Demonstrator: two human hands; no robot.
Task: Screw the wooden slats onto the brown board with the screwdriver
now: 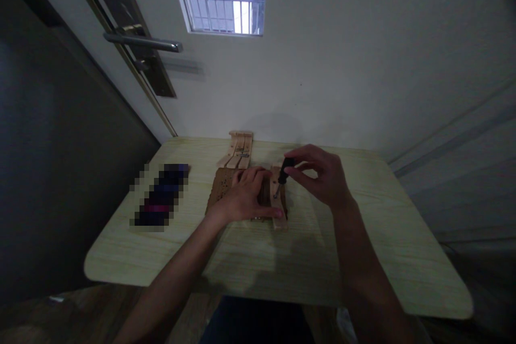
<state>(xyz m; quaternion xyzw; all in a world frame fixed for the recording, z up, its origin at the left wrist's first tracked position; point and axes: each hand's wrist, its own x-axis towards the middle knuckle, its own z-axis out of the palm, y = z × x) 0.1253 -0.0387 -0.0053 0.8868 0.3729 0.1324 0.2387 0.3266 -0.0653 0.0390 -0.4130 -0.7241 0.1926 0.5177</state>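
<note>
A brown board with small dark holes [220, 185] lies flat on the table, partly under my left hand [248, 196]. Along its right side sits a pale wooden strip [276, 205]. My left thumb presses on the strip's near part, and the bent fingers reach over the board towards the strip's far end. Pinched between my right thumb and fingers is a screwdriver with a black handle [285, 169]. It tilts, its metal tip down at a screw spot on the strip. Much of the board's middle is hidden by my left hand.
Behind the board, several pale wooden strips [239, 145] lie side by side with a few screws [242, 155] on them. A blurred dark flat item [163, 193] is at the left of the light wood table [382, 236]. A white door with a metal handle [145, 42] stands behind.
</note>
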